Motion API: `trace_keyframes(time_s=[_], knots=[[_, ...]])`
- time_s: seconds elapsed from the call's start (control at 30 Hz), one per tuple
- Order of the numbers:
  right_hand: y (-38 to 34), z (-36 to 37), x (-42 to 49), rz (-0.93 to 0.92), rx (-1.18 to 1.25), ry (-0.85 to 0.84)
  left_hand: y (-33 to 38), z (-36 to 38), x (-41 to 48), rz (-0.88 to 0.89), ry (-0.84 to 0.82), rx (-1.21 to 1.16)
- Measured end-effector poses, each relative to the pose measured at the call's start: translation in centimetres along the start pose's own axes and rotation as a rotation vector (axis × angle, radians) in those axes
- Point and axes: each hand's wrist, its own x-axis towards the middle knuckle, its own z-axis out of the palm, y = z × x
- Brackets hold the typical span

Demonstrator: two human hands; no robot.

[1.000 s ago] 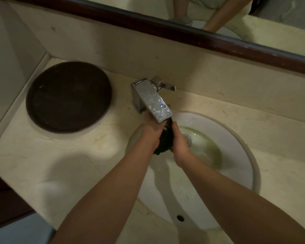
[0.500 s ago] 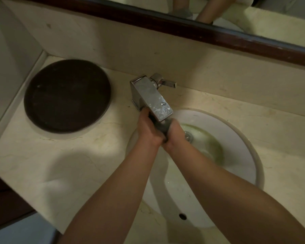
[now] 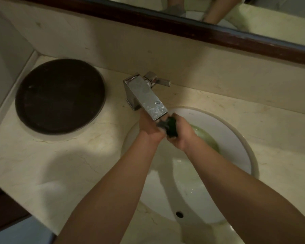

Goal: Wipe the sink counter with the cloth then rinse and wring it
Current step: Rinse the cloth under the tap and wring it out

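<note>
A small dark cloth (image 3: 171, 127) is bunched between both my hands, just under the spout of the chrome faucet (image 3: 145, 96). My left hand (image 3: 149, 128) grips its left part, partly hidden by the spout. My right hand (image 3: 181, 134) is closed around its right part. Both hands hover over the back of the white round sink (image 3: 236, 147), which holds greenish water near the drain. The beige marble counter (image 3: 60, 164) surrounds the basin.
A round dark brown tray (image 3: 60, 95) lies on the counter at the left. The faucet handle (image 3: 158, 81) points right, close to the backsplash. A dark-framed mirror (image 3: 218, 34) runs above. An overflow hole (image 3: 179, 214) sits at the sink's near wall.
The hands pressed together over the cloth half a second ago; now they have parted slightly and the cloth shows between them again, still under the spout.
</note>
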Motion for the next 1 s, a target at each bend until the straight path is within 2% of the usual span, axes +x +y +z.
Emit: trace_keyframes(time_s=[0.13, 0.2, 0.27, 0.33, 0.4, 0.47, 0.53, 0.63, 0.87, 1.0], knots=[[0.0, -3.0, -0.2, 0.053, -0.054, 0.178, 0.5, -0.5, -0.5, 0.002, -0.016, 0.067], [0.5, -4.0, -0.7, 0.083, -0.099, 0.207, 1.2, -1.0, -0.5, -0.015, -0.044, 0.086], [1.1, -4.3, -0.7, 0.125, -0.074, 0.146, 1.4, -1.7, -0.6, -0.021, -0.058, 0.14], [1.7, -3.6, -0.8, 0.209, 0.083, -0.003, 1.3, -1.8, -1.0, -0.008, -0.073, 0.174], [2.3, -2.4, -0.5, 0.274, 0.29, -0.145, 0.6, -2.1, -0.4, 0.075, -0.073, 0.37], [2.5, -1.1, -0.9, 0.262, 0.396, -0.174, 0.1, -1.9, -0.1, 0.184, -0.042, 0.532], [2.4, -0.2, -1.2, 0.237, 0.447, -0.194, 0.2, -1.7, 0.1, 0.247, -0.002, 0.58], [2.4, 0.2, -1.7, 0.188, 0.481, -0.154, 1.0, -1.7, 0.3, 0.296, -0.026, 0.443], [1.3, 2.3, -2.0, 0.099, 0.371, -0.194, 1.0, -0.9, 0.0, 0.143, -0.029, 0.106], [0.2, 3.3, -1.9, 0.05, 0.231, -0.088, 1.3, -0.1, -0.3, 0.045, -0.006, -0.001]])
